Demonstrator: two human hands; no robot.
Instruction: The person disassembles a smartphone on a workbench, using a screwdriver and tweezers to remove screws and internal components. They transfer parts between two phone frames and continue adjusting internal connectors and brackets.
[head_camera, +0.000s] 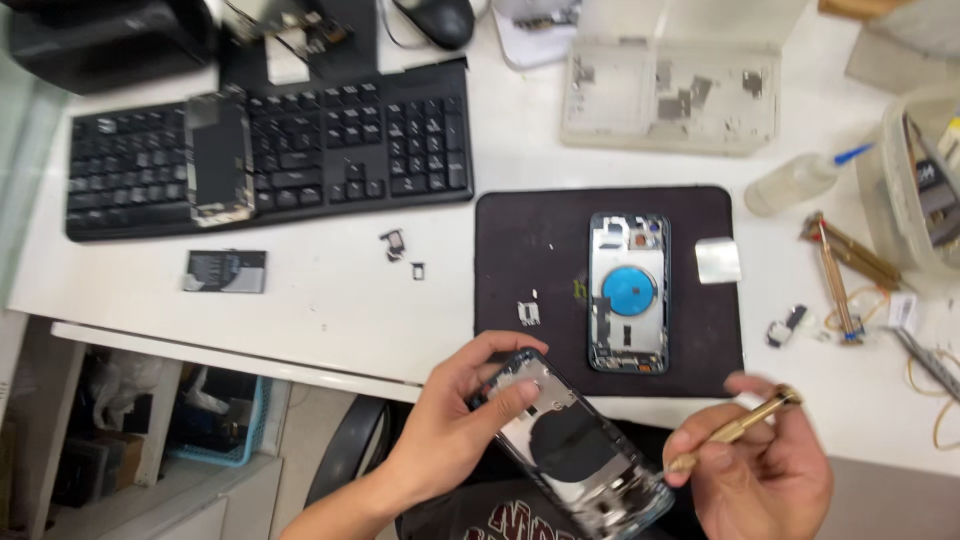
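Observation:
My left hand (455, 420) grips an opened phone housing (575, 445) by its upper end, inner side up, with a dark round coil in its middle. My right hand (765, 470) holds a brass-coloured screwdriver (735, 428), its tip pointing toward the lower edge of that housing. Both hands hover over the desk's front edge. A second opened phone housing (629, 292) with a blue round coil lies flat on the black work mat (520, 250) just beyond the hands.
A black keyboard (330, 150) carries a phone screen panel (219, 155). A small dark battery-like part (225, 271), loose small parts (395, 243), a clear parts tray (670, 95), a squeeze bottle (795, 180) and tweezers (845, 270) lie around the mat.

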